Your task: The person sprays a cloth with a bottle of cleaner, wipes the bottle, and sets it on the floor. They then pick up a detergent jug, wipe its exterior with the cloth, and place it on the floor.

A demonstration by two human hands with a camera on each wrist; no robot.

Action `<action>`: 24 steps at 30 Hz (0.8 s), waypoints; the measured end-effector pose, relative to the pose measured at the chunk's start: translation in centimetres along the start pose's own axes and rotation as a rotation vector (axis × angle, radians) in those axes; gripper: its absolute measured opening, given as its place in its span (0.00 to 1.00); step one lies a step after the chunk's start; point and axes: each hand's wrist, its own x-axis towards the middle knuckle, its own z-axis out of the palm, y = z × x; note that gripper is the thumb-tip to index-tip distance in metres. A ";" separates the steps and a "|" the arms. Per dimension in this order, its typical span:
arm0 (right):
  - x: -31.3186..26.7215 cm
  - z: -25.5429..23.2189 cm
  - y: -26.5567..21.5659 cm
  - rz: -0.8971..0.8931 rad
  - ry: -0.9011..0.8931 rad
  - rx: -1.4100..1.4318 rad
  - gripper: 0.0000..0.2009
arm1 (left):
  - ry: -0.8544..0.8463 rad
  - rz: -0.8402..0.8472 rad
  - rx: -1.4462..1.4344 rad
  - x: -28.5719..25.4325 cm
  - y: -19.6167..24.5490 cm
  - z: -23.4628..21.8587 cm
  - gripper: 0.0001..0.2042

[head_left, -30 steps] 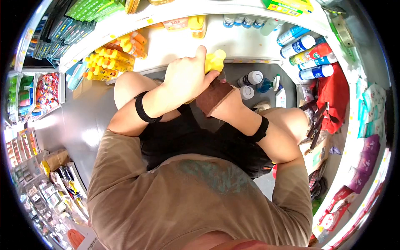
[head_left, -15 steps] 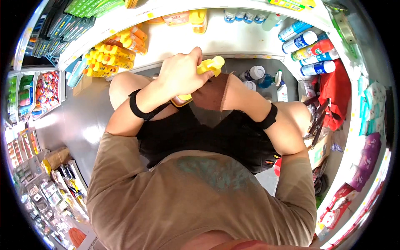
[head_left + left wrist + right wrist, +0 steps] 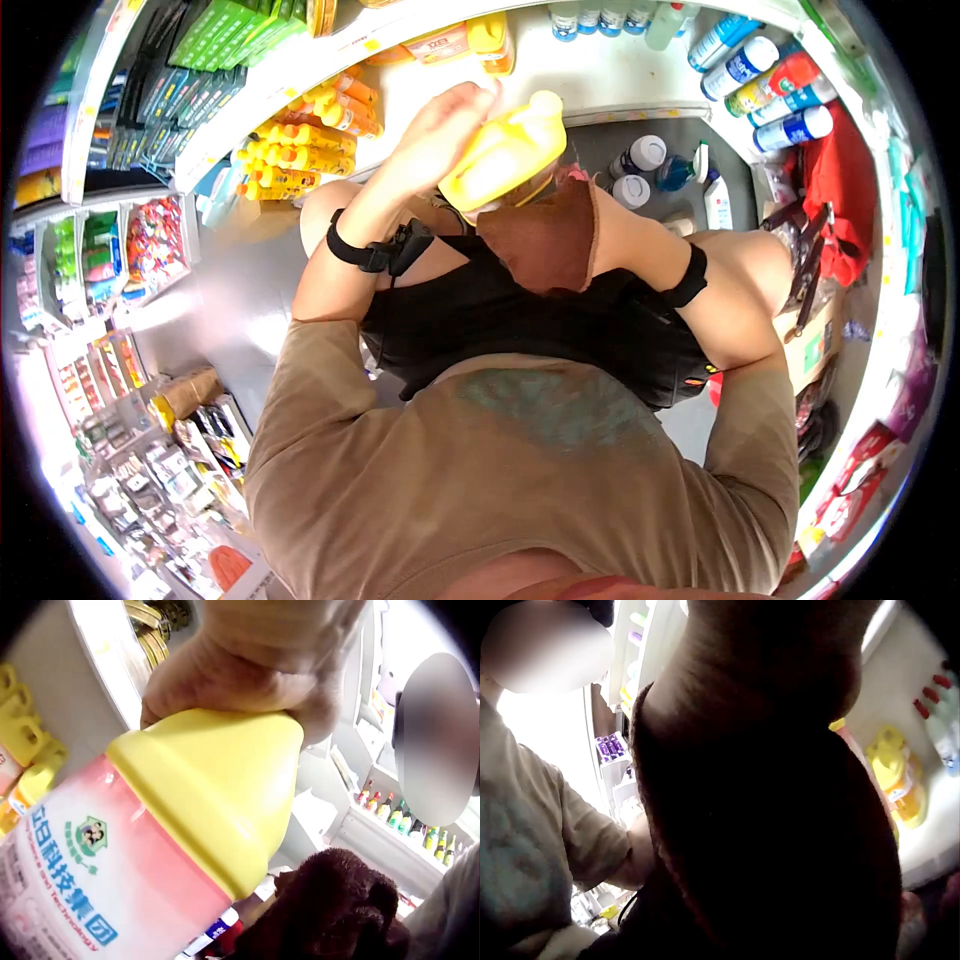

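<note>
My left hand [image 3: 435,135], slightly blurred in the head view, holds a yellow plastic bottle [image 3: 505,160] that tilts with its cap up and to the right. Close up in the left wrist view, the hand [image 3: 247,697] lies at the bottle's yellow shoulder [image 3: 217,780], above a pink and white label [image 3: 97,862]. A brown fabric mitt [image 3: 545,240] covers my right hand up to the wrist, so its fingers are hidden. The mitt stands just below the bottle, and its furry side [image 3: 326,904] shows beside the label.
Yellow bottles [image 3: 300,150] line the shelf [image 3: 590,85] ahead on the left. Spray cans [image 3: 775,95] lie on its right side. White-capped containers [image 3: 640,160] and a spray bottle [image 3: 717,203] stand on the floor in front. A red bag [image 3: 840,205] hangs at the right.
The bottle has turned so a broad yellow side faces up, and the left hand has shifted to its far left side. The mitt now sits lower beneath it. The head view has shifted slightly.
</note>
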 end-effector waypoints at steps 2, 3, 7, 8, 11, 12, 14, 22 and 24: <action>-0.2 0.2 0.0 0.012 0.025 -0.109 0.16 | -0.011 -0.119 -0.179 0.2 0.5 -1.0 0.32; -0.3 0.3 0.0 0.031 0.052 -0.134 0.16 | -0.024 -0.177 -0.285 0.2 0.9 -1.2 0.35; -0.7 1.2 0.3 0.135 0.188 -0.190 0.15 | -0.062 -0.181 -0.378 0.8 1.5 -1.5 0.37; -0.8 1.3 0.4 0.158 0.216 -0.199 0.15 | -0.060 -0.211 -0.401 0.9 1.8 -1.3 0.38; -0.4 1.0 0.2 0.168 0.268 -0.195 0.15 | -0.047 -0.257 -0.483 1.4 1.4 -0.9 0.38; -0.2 0.6 0.0 0.157 0.271 -0.183 0.14 | -0.058 -0.274 -0.495 1.5 1.2 -0.9 0.38; 0.2 -0.2 -0.6 0.131 0.270 -0.164 0.13 | -0.078 -0.304 -0.521 1.7 0.9 -1.0 0.38; -0.2 -0.2 -0.4 0.049 0.314 -0.179 0.12 | -0.066 -0.302 -0.542 1.8 0.8 -0.6 0.37; -0.7 0.3 0.0 0.032 0.266 -0.262 0.12 | -0.032 -0.304 -0.527 1.8 0.6 -0.4 0.36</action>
